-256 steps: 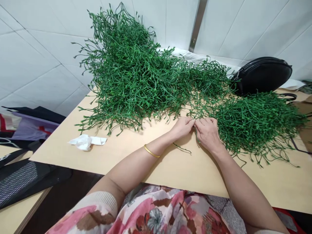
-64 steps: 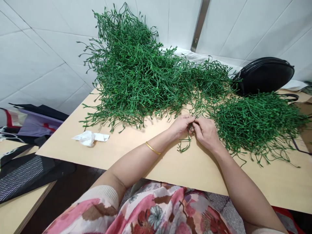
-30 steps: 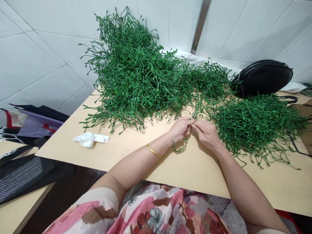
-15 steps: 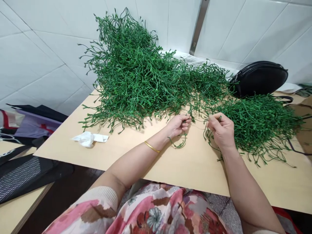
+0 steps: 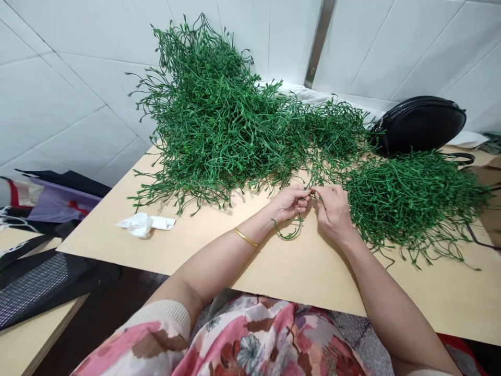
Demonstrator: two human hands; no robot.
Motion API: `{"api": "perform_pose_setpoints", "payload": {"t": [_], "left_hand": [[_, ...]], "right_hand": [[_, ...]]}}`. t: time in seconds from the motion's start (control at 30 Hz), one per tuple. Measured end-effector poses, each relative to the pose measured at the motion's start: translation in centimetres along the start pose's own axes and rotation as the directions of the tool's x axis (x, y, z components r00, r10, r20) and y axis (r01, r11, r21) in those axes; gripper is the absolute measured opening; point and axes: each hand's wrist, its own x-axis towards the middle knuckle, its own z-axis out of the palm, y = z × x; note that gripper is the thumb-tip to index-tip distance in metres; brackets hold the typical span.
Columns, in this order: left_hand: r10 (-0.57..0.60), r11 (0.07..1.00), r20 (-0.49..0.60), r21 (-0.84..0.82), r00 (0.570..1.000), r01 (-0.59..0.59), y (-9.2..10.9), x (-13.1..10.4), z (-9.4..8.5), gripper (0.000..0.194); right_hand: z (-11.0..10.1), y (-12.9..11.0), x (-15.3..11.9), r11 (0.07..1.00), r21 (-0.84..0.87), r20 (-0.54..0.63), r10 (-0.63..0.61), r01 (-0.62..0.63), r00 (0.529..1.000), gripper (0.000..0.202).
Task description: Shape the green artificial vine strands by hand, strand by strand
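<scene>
My left hand (image 5: 290, 202) is closed on a thin green stem (image 5: 290, 236), which curls below the fingers above the table. Right beside it, my right hand (image 5: 332, 210) pinches green stem material at the left fingertips. The fingertips of both hands nearly meet, and they hide the exact joint between them. Behind the hands spreads a large tangled pile of green artificial stems (image 5: 223, 120) with small tips. A second, smaller pile (image 5: 415, 198) lies to the right of my right hand.
A crumpled white tissue (image 5: 143, 224) lies on the wooden table (image 5: 203, 248) at the left. A round black bag (image 5: 422, 125) stands at the back right by the tiled wall (image 5: 70, 104). Dark and purple bags (image 5: 58, 201) sit at the far left.
My right hand has moved left, from beside the smaller pile to my left fingertips. The stems that hung beneath it no longer show there. My left hand has barely moved.
</scene>
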Motion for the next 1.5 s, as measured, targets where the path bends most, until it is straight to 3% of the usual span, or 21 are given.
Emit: {"api": "perform_pose_setpoints", "payload": {"t": [0.17, 0.27, 0.37, 0.5, 0.67, 0.8, 0.93, 1.1, 1.37, 1.5], "left_hand": [[0.099, 0.995, -0.084, 0.025, 0.992, -0.097, -0.6, -0.2, 0.5, 0.019], [0.164, 0.986, -0.134, 0.05, 0.977, -0.159, -1.0, -0.1, 0.7, 0.017], [0.226, 0.973, -0.163, 0.091, 0.961, -0.213, -1.4, 0.0, 0.9, 0.015], [0.283, 0.954, -0.175, 0.153, 0.943, -0.258, -1.6, 0.0, 1.1, 0.016], [0.228, 0.936, -0.143, 0.304, 0.963, -0.177, -1.6, -0.2, 1.2, 0.016], [0.124, 0.92, -0.054, 0.379, 0.991, -0.094, -1.3, -0.4, 1.2, 0.022], [0.027, 0.914, -0.055, 0.405, 0.998, -0.002, -0.5, -0.9, 1.3, 0.022], [-0.032, 0.927, -0.016, 0.373, 0.999, 0.035, 0.3, -1.1, 1.1, 0.015], [0.05, 0.933, -0.022, 0.356, 0.998, -0.039, -0.6, -0.9, 0.9, 0.022], [0.067, 0.912, -0.018, 0.407, 0.998, -0.054, -0.8, -1.0, 1.3, 0.02]], "right_hand": [[0.2, -0.5, 0.1, 0.975, -0.221, 0.023, 0.006, -0.001, 1.0, 0.015], [0.2, -0.7, 0.2, 0.964, -0.266, 0.057, 0.025, -0.009, 0.998, 0.014], [0.1, -0.5, 0.1, 0.978, -0.196, 0.111, 0.097, -0.073, 0.989, 0.015], [0.1, 0.5, 0.2, 0.976, 0.049, 0.178, 0.2, -0.212, 0.963, 0.018], [-0.1, 1.3, 0.3, 0.919, 0.267, 0.207, 0.239, -0.29, 0.949, 0.019], [-0.3, 1.1, 0.3, 0.926, 0.235, 0.165, 0.261, -0.295, 0.951, 0.017], [-0.5, 0.9, 0.3, 0.927, 0.246, 0.18, 0.243, -0.283, 0.953, 0.019], [-0.6, 0.5, 0.3, 0.956, 0.134, 0.149, 0.242, -0.262, 0.959, 0.021], [0.1, 0.8, 0.3, 0.979, 0.103, 0.195, 0.155, -0.178, 0.968, 0.025], [0.2, 1.3, 0.4, 0.982, 0.147, 0.155, 0.1, -0.123, 0.983, 0.026]]}}
